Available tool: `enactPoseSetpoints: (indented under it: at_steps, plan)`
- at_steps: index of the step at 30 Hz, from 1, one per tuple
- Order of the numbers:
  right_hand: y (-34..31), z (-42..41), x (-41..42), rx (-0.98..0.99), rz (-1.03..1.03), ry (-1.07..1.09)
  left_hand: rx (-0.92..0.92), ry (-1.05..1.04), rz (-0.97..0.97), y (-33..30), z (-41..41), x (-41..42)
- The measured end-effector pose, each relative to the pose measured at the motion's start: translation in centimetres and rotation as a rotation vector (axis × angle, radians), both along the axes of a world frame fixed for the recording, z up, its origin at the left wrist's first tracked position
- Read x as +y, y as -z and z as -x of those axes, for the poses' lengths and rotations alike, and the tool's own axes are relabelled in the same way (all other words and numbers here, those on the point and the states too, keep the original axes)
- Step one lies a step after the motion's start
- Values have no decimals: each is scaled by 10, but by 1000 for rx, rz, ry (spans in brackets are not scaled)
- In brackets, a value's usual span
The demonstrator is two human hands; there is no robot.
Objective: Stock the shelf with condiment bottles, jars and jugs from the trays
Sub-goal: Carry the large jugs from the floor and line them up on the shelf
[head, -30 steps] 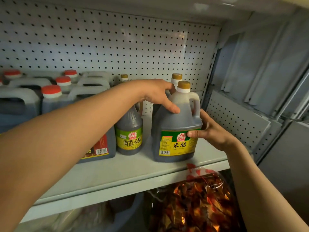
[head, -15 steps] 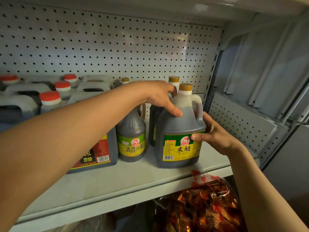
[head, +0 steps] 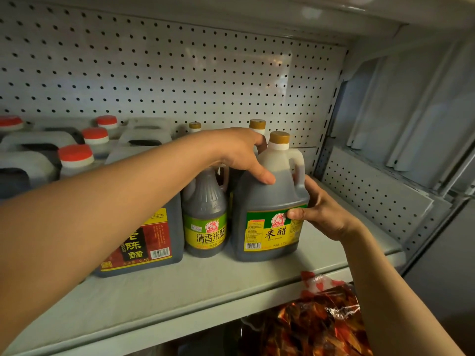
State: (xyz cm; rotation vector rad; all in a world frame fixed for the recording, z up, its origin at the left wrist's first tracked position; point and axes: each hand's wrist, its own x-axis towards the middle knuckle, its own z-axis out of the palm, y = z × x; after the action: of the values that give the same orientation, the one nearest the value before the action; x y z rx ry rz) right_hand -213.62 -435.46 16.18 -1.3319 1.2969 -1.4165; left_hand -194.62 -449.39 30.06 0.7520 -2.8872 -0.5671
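Under a white pegboard back wall (head: 180,73), a rice vinegar jug (head: 270,201) is standing on the grey shelf (head: 205,286), rightmost in front. The left hand (head: 241,152) is gripping its shoulder; the right hand (head: 321,209) is clasping its side, thumb on the label.

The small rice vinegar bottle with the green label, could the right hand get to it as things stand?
Probably not directly. The right hand grips the big rice vinegar jug, which stands between it and the small rice vinegar bottle, and the left hand reaches across above. It would need to let go and come round the front.
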Motion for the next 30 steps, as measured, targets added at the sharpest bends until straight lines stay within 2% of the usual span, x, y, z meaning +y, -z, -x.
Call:
enactPoseSetpoints:
  at_steps: [8, 14, 21, 30]
  plan:
    - [-5, 3, -3, -4, -23, -43, -1, -25, 77, -4, 2, 7]
    - [-3, 1, -2, -10, -3, -30, 14, -18, 71, -2, 0, 8]
    - [10, -9, -1, -25, 44, 28, -58, 9, 80, -5, -9, 0]
    - [6, -5, -7, -17, 49, -3, -10, -8, 57, 2, -5, -8]
